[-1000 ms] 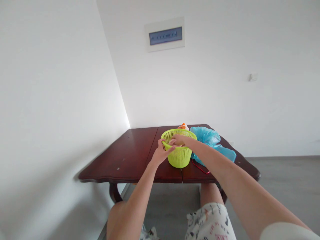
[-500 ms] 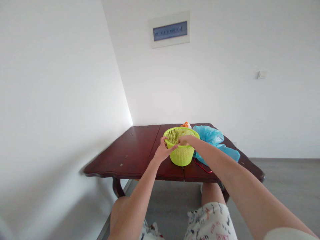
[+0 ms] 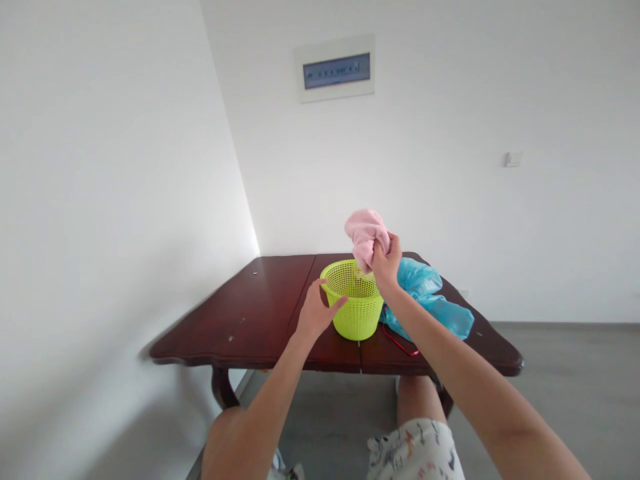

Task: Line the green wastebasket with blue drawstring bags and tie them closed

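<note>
Head view: the right hand (image 3: 388, 263) pinches a bunched pink cloth (image 3: 367, 232) above a lime-green, perforated plastic basket (image 3: 356, 321) on the reddish-brown wooden tabletop (image 3: 270, 300). A firm pinch clear of the basket should serve; the left hand (image 3: 315, 311), spread at its left side, can steady it.

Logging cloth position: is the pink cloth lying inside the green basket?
No, the right hand holds the pink cloth up above the green basket.
</note>
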The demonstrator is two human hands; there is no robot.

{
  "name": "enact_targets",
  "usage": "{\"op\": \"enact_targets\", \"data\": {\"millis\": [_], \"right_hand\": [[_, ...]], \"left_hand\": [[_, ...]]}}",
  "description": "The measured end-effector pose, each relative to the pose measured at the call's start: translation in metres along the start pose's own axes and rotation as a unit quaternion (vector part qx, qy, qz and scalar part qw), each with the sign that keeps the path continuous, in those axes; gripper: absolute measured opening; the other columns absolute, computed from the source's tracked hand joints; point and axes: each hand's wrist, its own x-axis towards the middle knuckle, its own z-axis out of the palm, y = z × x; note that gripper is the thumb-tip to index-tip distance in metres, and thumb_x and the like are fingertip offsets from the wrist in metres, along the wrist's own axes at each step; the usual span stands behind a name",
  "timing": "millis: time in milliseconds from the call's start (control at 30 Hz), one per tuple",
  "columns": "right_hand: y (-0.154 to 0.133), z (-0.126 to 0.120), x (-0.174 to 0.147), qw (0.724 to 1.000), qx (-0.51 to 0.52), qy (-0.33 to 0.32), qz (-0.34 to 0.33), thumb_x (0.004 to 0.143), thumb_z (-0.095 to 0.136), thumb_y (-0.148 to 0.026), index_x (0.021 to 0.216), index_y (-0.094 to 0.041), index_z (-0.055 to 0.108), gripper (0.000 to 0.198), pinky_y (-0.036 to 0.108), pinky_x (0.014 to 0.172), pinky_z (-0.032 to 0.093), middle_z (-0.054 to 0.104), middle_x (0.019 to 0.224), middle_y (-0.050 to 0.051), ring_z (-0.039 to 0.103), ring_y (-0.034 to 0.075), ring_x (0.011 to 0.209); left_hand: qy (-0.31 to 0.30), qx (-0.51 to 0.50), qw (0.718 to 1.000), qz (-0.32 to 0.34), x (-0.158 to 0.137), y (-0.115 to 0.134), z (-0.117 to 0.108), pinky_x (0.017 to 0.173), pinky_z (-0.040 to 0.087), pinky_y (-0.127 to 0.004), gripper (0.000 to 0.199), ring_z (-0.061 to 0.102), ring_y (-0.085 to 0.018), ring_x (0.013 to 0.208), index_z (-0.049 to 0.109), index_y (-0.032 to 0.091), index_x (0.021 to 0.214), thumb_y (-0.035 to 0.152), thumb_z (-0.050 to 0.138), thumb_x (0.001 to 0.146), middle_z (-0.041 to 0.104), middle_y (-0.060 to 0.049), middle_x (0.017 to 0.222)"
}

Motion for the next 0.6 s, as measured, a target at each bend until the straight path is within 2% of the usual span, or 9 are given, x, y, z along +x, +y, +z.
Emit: {"op": "enact_targets", "data": {"millis": [100, 167, 233, 300, 333, 400, 467, 533, 600], "right_hand": [[-0.034, -0.002, -0.020, 0.998, 0.041, -0.001, -0.054, 0.112, 0.054, -0.041, 0.135, -0.026, 0.062, 0.029, 0.045, 0.111, 0.061, 0.076, 0.130, 0.012, 0.072, 0.027, 0.121], [-0.056, -0.001, -0.043, 0.993, 0.057, -0.032, -0.093, 0.112, 0.055, -0.035, 0.143, -0.028, 0.061, 0.032, 0.045, 0.111, 0.061, 0.075, 0.132, 0.010, 0.072, 0.027, 0.123], [-0.075, -0.001, -0.075, 0.984, 0.057, -0.094, -0.138, 0.110, 0.058, -0.027, 0.152, -0.030, 0.061, 0.043, 0.047, 0.114, 0.061, 0.073, 0.140, 0.010, 0.071, 0.029, 0.129], [-0.089, -0.004, -0.110, 0.963, 0.020, -0.190, -0.190, 0.105, 0.066, -0.022, 0.161, -0.034, 0.063, 0.057, 0.053, 0.124, 0.054, 0.068, 0.159, 0.011, 0.066, 0.034, 0.146], [-0.093, -0.006, -0.129, 0.949, -0.005, -0.236, -0.210, 0.103, 0.070, -0.020, 0.165, -0.036, 0.063, 0.064, 0.056, 0.130, 0.049, 0.065, 0.168, 0.010, 0.062, 0.036, 0.154], [-0.097, -0.013, -0.163, 0.924, -0.042, -0.305, -0.227, 0.101, 0.076, -0.019, 0.169, -0.039, 0.063, 0.072, 0.061, 0.138, 0.038, 0.060, 0.179, 0.008, 0.052, 0.038, 0.167], [-0.094, -0.023, -0.192, 0.909, -0.040, -0.346, -0.228, 0.102, 0.078, -0.020, 0.163, -0.041, 0.069, 0.065, 0.062, 0.141, 0.034, 0.055, 0.185, 0.005, 0.045, 0.037, 0.174], [-0.083, -0.038, -0.213, 0.901, -0.020, -0.367, -0.228, 0.104, 0.077, -0.019, 0.150, -0.042, 0.079, 0.052, 0.063, 0.141, 0.035, 0.053, 0.187, 0.001, 0.044, 0.036, 0.176], [-0.066, -0.060, -0.225, 0.910, -0.006, -0.354, -0.216, 0.104, 0.071, -0.014, 0.139, -0.042, 0.083, 0.046, 0.063, 0.136, 0.043, 0.060, 0.181, 0.001, 0.053, 0.035, 0.171]], "left_hand": [[0.061, 0.030, 0.994, 0.080, -0.016, 0.028, -0.019, 0.142, 0.040, -0.060, 0.065, 0.059, -0.041, 0.161, 0.067, 0.026, 0.144, 0.064, 0.093, 0.097, 0.066, -0.018, 0.167], [0.033, -0.024, 0.996, 0.078, -0.030, 0.050, -0.033, 0.135, 0.049, -0.059, 0.067, 0.068, -0.040, 0.149, 0.070, 0.027, 0.143, 0.074, 0.088, 0.098, 0.074, -0.017, 0.155], [-0.041, -0.142, 0.989, 0.026, -0.044, 0.069, -0.045, 0.121, 0.060, -0.057, 0.087, 0.073, -0.042, 0.141, 0.069, 0.027, 0.150, 0.095, 0.074, 0.097, 0.079, -0.018, 0.146], [-0.094, -0.276, 0.955, -0.056, -0.057, 0.081, -0.055, 0.111, 0.065, -0.057, 0.107, 0.072, -0.045, 0.143, 0.065, 0.027, 0.160, 0.111, 0.048, 0.095, 0.078, -0.020, 0.146], [-0.097, -0.330, 0.934, -0.098, -0.064, 0.084, -0.059, 0.109, 0.066, -0.058, 0.112, 0.070, -0.046, 0.146, 0.064, 0.028, 0.163, 0.113, 0.037, 0.095, 0.077, -0.019, 0.149], [-0.073, -0.394, 0.900, -0.169, -0.074, 0.079, -0.065, 0.109, 0.067, -0.059, 0.106, 0.068, -0.046, 0.149, 0.062, 0.032, 0.166, 0.109, 0.031, 0.100, 0.076, -0.016, 0.152], [-0.053, -0.411, 0.882, -0.224, -0.080, 0.061, -0.071, 0.107, 0.068, -0.058, 0.092, 0.069, -0.044, 0.146, 0.066, 0.033, 0.161, 0.101, 0.043, 0.104, 0.076, -0.015, 0.150], [-0.035, -0.405, 0.876, -0.260, -0.079, 0.031, -0.076, 0.099, 0.071, -0.053, 0.076, 0.074, -0.041, 0.137, 0.072, 0.030, 0.146, 0.091, 0.056, 0.104, 0.078, -0.015, 0.142], [0.001, -0.393, 0.880, -0.268, -0.068, -0.005, -0.082, 0.088, 0.072, -0.043, 0.059, 0.077, -0.035, 0.127, 0.073, 0.030, 0.137, 0.079, 0.067, 0.104, 0.079, -0.013, 0.137]]}}
